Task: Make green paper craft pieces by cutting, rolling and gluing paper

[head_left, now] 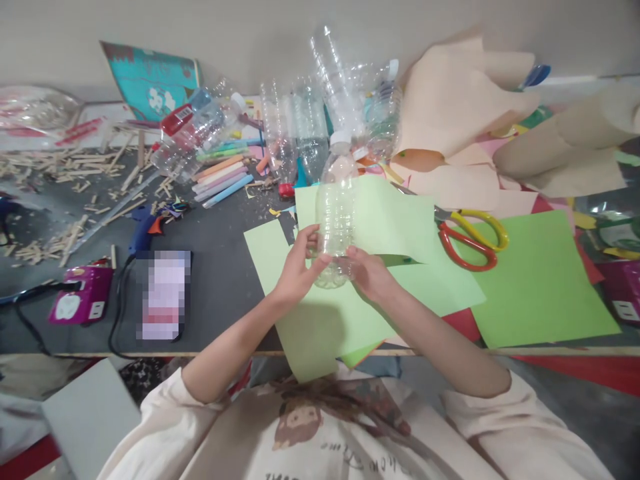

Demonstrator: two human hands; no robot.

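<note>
A clear plastic bottle with a white cap is held between my two hands, its cap end pointing away from me. My left hand grips the lower left side, fingers curled around it. On the other side, my right hand pinches the bottle close to its base. Beneath it lie pale green paper sheets, one of them curling up behind the bottle. To the right, scissors with one red and one yellow handle rest on the paper.
Several clear bottles stand at the back. Felt-tip markers, a blue glue gun, a blurred phone and a purple box lie to the left, with scattered wooden sticks. Brown paper and a green sheet are at right.
</note>
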